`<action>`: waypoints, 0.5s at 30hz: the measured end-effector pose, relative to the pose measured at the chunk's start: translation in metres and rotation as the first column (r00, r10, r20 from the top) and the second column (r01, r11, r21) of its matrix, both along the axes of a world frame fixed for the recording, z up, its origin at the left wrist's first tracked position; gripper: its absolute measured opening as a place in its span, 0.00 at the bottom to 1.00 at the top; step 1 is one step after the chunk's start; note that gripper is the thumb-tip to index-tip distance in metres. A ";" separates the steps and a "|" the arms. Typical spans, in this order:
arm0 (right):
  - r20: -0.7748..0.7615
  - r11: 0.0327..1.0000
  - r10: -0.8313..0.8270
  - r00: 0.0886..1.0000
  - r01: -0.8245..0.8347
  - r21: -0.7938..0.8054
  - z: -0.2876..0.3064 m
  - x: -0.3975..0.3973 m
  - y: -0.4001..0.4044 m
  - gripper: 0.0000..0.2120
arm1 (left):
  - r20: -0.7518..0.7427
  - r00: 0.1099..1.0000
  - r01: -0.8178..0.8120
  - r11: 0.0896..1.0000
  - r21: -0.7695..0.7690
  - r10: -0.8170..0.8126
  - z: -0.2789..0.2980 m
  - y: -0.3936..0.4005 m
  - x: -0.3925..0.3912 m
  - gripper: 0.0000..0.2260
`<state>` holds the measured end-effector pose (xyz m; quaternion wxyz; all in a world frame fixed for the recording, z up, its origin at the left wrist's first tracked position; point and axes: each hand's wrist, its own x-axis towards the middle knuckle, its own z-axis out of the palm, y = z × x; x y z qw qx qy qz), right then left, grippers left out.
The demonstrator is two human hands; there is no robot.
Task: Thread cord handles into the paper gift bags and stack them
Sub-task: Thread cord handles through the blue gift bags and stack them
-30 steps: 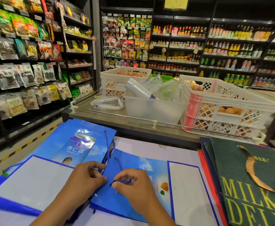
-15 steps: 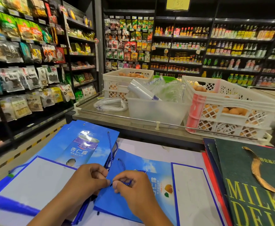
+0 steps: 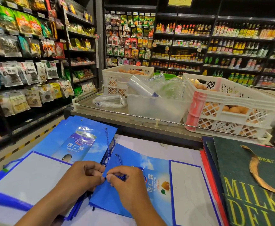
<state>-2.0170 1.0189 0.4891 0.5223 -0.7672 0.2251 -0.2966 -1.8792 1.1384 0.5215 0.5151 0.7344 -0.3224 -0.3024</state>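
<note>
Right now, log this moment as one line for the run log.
stage: threading cord | left hand: pinching blue cord | right hand: pinching same cord | blue bag: flat under hands | blue stack: left

Bare white tabletop (image 3: 151, 148) past the blue bags is free to reach thru, but shelf rail (image 3: 133, 117) behind & green bag stack (image 3: 247, 185) at right block.

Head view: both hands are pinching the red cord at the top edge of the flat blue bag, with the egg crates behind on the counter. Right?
Not quite: the cord is blue, not red, as the head view shows. The rest holds: the left hand and right hand pinch it at the top edge of the flat blue bag, and the egg crates sit behind on the counter.
</note>
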 end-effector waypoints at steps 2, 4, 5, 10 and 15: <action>0.000 1.000 -0.008 1.000 0.008 -0.010 0.000 0.000 0.000 0.05 | -0.005 1.000 0.014 1.000 -0.002 -0.014 0.000 0.000 0.000 0.08; 0.004 1.000 -0.011 1.000 0.011 -0.016 0.000 0.000 -0.001 0.05 | -0.021 0.999 0.025 1.000 -0.010 -0.025 0.000 0.000 -0.001 0.08; 0.006 1.000 -0.009 1.000 0.010 -0.024 0.000 -0.001 -0.002 0.05 | -0.026 0.999 0.026 1.000 -0.014 -0.026 0.000 0.000 0.000 0.08; 0.000 0.997 -0.021 1.000 0.021 -0.079 0.003 -0.002 0.000 0.05 | -0.025 0.999 0.022 0.999 -0.028 -0.022 -0.005 0.001 0.003 0.08; -0.004 0.990 -0.057 0.998 0.057 -0.128 0.002 -0.002 0.000 0.04 | -0.019 0.999 0.030 0.999 -0.035 -0.030 -0.006 0.002 0.002 0.09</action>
